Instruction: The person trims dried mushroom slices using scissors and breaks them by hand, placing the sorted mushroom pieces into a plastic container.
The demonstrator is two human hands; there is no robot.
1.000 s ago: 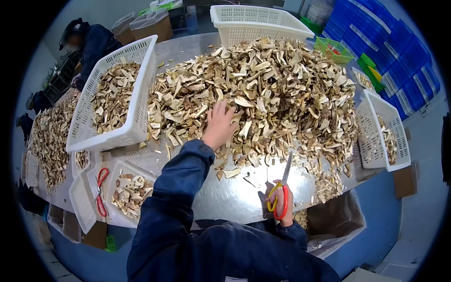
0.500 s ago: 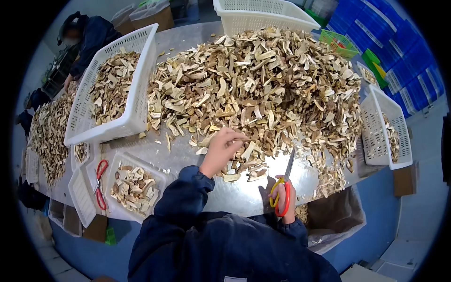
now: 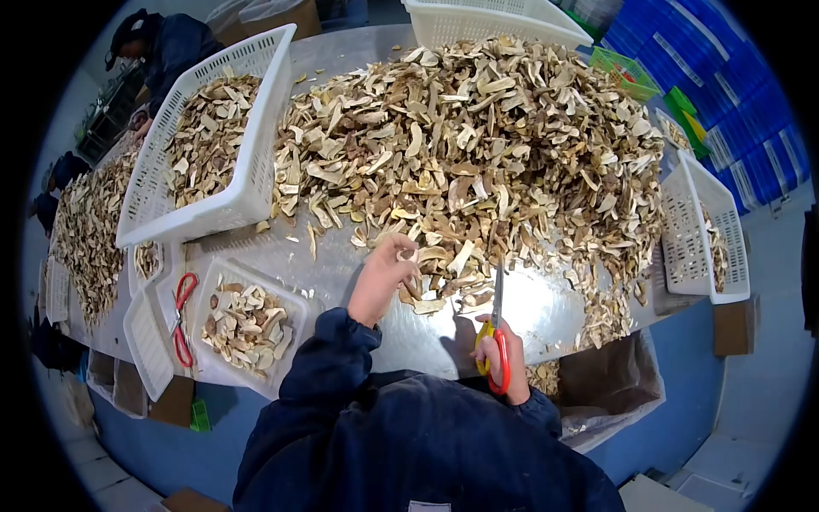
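Beside piled slices (image 3: 478,136), left hand (image 3: 380,278) curled, grip unclear; right hand (image 3: 515,360) closed around scissors (image 3: 498,299).

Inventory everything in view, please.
slices: countless, tan, heap and containers
baskets: three, white, around heap
small basket: one, green, far right
trays: several, white, both sides
scissors: two, red and red-yellow, near left and held
crates: several, blue, right background
cartons: several, brown, around table
bin: one, brown, below table
table: one, silver, centre
co-worker: at least one, navy, far left
left hand: one, navy cuff, near heap
right hand: one, navy cuff, around scissors
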